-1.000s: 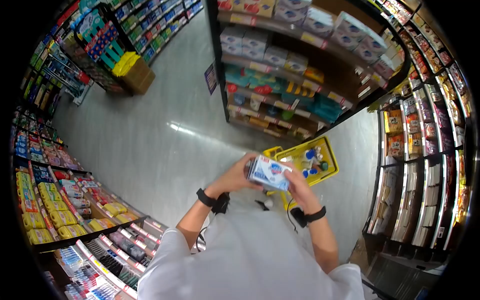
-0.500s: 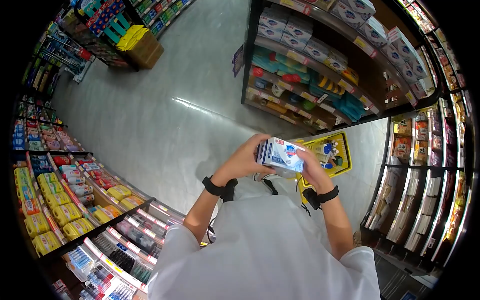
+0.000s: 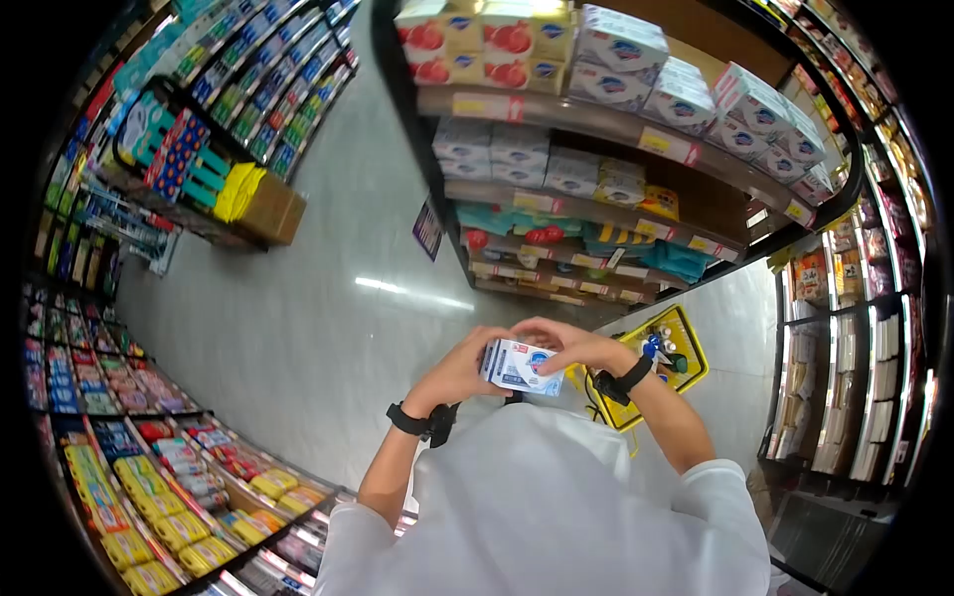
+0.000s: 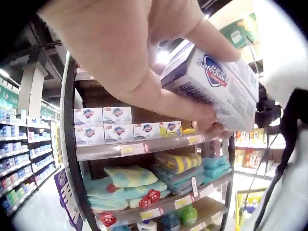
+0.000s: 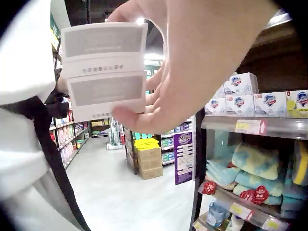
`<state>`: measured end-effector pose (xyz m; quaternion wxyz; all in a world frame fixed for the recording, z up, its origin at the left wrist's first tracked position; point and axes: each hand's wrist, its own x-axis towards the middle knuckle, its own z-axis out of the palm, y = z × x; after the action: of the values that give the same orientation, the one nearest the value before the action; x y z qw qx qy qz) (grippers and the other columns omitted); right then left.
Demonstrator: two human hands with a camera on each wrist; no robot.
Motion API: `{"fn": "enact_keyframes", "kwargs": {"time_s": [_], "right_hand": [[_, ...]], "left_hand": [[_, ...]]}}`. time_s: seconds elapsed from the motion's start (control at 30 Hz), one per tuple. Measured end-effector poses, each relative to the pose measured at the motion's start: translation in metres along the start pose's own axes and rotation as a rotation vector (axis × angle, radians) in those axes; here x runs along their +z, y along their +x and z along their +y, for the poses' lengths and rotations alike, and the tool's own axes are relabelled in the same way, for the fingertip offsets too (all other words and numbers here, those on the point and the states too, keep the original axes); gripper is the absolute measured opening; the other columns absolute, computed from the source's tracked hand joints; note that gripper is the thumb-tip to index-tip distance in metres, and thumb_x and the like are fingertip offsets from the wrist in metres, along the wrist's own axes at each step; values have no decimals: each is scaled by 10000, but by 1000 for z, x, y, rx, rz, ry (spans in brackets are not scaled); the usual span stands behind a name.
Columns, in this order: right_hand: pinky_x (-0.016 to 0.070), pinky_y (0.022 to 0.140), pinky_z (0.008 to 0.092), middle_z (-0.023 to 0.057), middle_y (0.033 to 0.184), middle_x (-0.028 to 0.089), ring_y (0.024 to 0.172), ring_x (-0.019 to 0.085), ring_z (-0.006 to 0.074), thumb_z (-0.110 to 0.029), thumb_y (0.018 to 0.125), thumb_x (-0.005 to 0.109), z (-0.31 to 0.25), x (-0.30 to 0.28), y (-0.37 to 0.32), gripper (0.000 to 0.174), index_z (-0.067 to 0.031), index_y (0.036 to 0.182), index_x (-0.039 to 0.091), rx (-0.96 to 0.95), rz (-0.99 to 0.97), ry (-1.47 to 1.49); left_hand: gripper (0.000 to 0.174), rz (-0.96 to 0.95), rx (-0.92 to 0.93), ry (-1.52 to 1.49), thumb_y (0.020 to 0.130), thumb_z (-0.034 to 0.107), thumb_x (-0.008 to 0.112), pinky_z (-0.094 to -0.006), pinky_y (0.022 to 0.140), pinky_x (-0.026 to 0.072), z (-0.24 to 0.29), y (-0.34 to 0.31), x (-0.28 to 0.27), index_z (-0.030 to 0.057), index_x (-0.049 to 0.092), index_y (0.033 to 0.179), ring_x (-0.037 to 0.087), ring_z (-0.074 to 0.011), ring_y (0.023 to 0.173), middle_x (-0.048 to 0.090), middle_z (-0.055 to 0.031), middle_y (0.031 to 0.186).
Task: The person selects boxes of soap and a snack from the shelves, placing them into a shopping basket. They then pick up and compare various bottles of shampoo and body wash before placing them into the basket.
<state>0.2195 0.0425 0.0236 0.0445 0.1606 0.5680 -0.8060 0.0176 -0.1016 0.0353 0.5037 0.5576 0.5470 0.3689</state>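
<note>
Two white-and-blue Safeguard soap boxes [image 3: 520, 373], one against the other, are held in front of the chest. My left hand [image 3: 455, 372] grips them at the left end; in the left wrist view its fingers wrap around the boxes [image 4: 233, 100]. From the other side my right hand [image 3: 586, 348] holds them too, its thumb on the printed face and its fingers over the far edge. The right wrist view shows the boxes' grey-panelled sides [image 5: 103, 89] between the right thumb and fingers.
A yellow shopping basket [image 3: 693, 343] with several bottles stands on the floor to the right. Ahead is a shelf unit [image 3: 556, 109] with soap boxes and folded towels [image 4: 139, 180]. Shelves of yellow packs [image 3: 179, 531] line the left, snack shelves [image 3: 845, 348] the right. A cardboard box [image 3: 270, 211] stands farther off.
The right hand has shifted its hold: its fingers now reach over the boxes' far edge and its thumb lies on the face. The head view has swung, showing more of the shelf ahead.
</note>
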Motion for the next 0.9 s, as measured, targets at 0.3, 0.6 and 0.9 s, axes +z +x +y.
{"fn": "enact_keyframes", "kwargs": {"time_s": [0.3,0.6,0.9], "right_hand": [[420,940,378,178,1143,559,1083,536,335,-279,625,772,-100,-138,-19,692,-25,1221,530,-468,777,-948],[455,887,400,217,1177,587,1057,564,383,-439,753,687,-131,-219,20,644,-22,1222,543,-189,853,-1211],[361,1010,365,196,1314,502,1240,458,334,-376,826,674,-127,-240,40,684,-16,1345,411,-126,684,-1190]], "left_hand": [[675,184,-149,478,785,261,709,-400,929,450,-12,57,-42,67,407,1356,512,-369,1146,491,-184,1284],[488,241,-511,382,836,329,664,-386,818,488,-131,0,-53,38,555,1212,618,-333,936,625,-198,1051],[512,359,-674,357,859,357,653,-344,797,495,-172,-38,-54,12,545,1223,631,-270,904,643,-183,1015]]}}
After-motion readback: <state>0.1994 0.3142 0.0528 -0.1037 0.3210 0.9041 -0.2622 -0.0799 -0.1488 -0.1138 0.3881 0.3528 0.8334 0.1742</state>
